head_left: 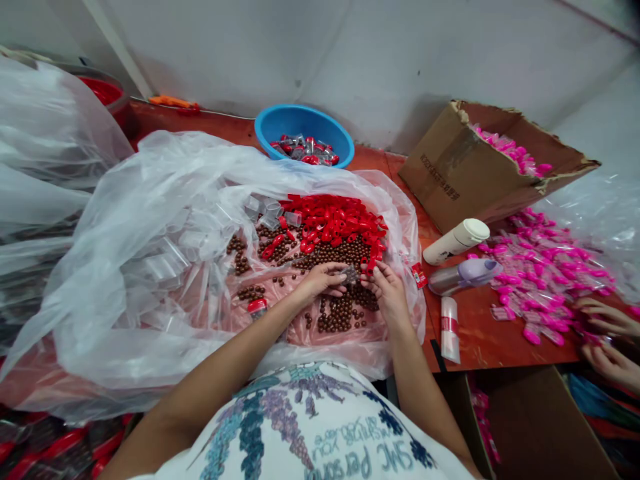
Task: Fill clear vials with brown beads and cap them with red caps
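Note:
My left hand (326, 280) pinches a small clear plastic container (351, 274) above the work pile. Close to its right, my right hand (389, 291) has its fingers closed on a red plastic cap (371, 267). Beneath and around both hands lie many small brown balls (336, 315) on a clear plastic sheet (273, 303). A heap of red plastic caps (340, 220) rises just beyond my hands. Empty clear containers (167, 263) are piled to the left, partly under the plastic. One red-capped container (257, 307) lies left of my left hand.
A blue basin (263, 133) with red-capped containers stands at the back. To the right are a cardboard box (445, 173), a white bottle (453, 243), a purple-lidded bottle (450, 279), a roll-like cylinder (450, 327) and pink-capped pieces (545, 267). Another person's hands (613, 340) work at far right.

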The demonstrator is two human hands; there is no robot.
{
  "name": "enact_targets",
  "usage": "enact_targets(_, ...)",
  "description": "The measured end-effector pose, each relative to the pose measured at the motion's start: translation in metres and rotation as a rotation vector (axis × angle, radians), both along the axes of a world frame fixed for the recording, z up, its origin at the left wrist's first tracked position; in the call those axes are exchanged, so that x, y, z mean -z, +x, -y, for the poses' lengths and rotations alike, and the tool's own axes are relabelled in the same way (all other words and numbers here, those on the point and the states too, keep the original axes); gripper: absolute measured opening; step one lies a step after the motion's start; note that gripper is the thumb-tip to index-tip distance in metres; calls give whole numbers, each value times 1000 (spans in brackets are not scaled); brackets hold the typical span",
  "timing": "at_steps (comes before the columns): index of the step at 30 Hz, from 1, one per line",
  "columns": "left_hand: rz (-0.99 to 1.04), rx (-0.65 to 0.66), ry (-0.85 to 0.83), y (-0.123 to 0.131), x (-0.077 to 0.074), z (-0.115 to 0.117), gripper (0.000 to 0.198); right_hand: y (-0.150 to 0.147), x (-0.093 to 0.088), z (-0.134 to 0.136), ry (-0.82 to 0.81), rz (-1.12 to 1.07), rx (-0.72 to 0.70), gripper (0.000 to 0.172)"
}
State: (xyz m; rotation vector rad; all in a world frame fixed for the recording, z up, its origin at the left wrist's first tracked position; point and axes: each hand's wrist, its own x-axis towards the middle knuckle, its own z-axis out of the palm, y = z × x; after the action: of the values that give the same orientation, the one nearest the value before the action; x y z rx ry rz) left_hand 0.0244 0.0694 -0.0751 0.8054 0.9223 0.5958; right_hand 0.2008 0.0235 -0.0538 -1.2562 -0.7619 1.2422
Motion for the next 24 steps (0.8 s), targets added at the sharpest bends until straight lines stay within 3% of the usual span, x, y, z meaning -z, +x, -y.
enact_targets(6, 292, -56, -195, -26, -17, 14, 44, -8, -11, 3, 40, 91, -18, 42)
enact_targets(14, 178, -247, -214, -47, -32, 37, 32, -29, -4, 4, -117, 61, -124, 53)
enact_targets(19, 279, -261, -201, -54, -41, 46, 32, -39, -10, 5, -30, 187, -206, 41)
enact_targets(24, 328, -317, -152, -55, -44, 50, 33, -42, -19, 6, 68, 170, -182, 26)
